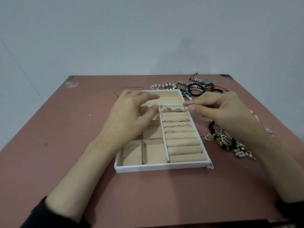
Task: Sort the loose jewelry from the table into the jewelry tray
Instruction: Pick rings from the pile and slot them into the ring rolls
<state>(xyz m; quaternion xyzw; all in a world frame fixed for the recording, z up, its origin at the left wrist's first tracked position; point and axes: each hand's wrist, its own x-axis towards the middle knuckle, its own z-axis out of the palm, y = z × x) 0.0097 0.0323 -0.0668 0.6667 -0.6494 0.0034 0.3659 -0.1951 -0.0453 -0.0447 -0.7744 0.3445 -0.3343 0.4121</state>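
Note:
A white jewelry tray (162, 167) with beige lining stands in the middle of the pink table. Its right side has padded ring rolls (182, 142) with several rings (176, 121) tucked into the upper rows. My right hand (218, 109) pinches a small ring (185, 108) between thumb and forefinger just over the tray's upper right edge. My left hand (131, 116) hovers over the tray's left compartments with fingers loosely bent, holding nothing. Loose jewelry lies right of the tray: a thin ring (204, 119) and a heap of black beads, pendants and pearls (225, 140).
At the table's far right lie pink bead bracelets (158, 86), black cord bracelets (196, 90), a metal watch band (198, 78) and a red cord (218, 87). A pale wall stands behind the table. The table's near and left parts are bare pink surface (65, 129).

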